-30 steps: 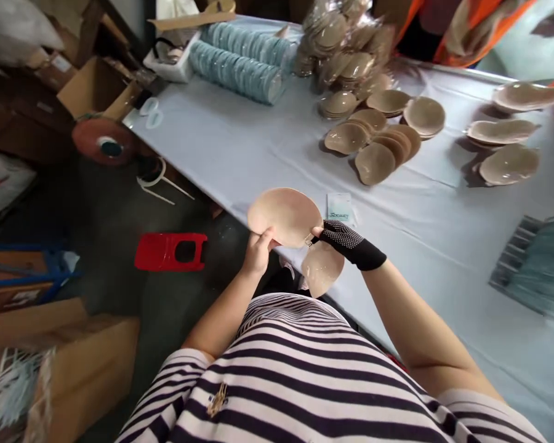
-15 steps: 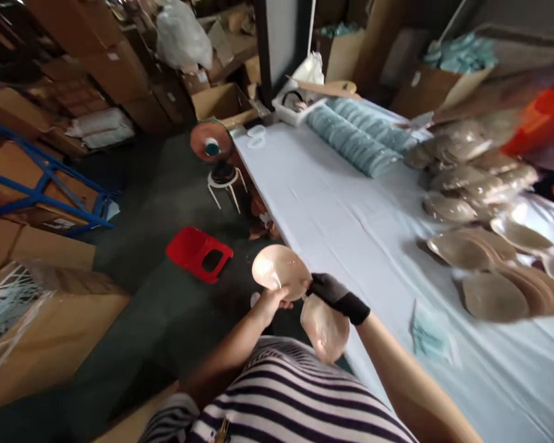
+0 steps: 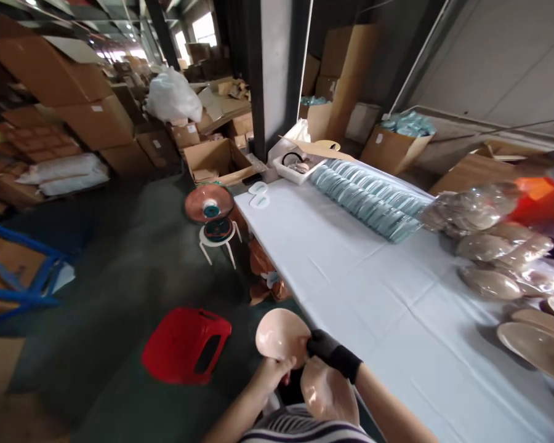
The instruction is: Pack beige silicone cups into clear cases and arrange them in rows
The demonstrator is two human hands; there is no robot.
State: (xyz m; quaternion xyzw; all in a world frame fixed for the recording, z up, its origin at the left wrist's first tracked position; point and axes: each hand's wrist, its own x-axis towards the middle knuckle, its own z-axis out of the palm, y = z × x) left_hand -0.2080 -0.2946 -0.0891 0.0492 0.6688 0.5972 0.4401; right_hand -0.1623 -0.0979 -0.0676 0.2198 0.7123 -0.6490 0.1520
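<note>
Head view: the bare left hand (image 3: 268, 373) pinches the lower edge of a beige cup (image 3: 281, 335), and the gloved right hand (image 3: 324, 348) grips its right edge. A second cup (image 3: 329, 395) hangs below, off the near edge of the white table (image 3: 351, 271), beside a red stool (image 3: 184, 346).

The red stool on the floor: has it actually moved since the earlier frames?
Cannot tell for sure, but likely not. The red stool keeps its place on the floor left of the table edge; its shift in the picture matches the camera tilting up.
</note>
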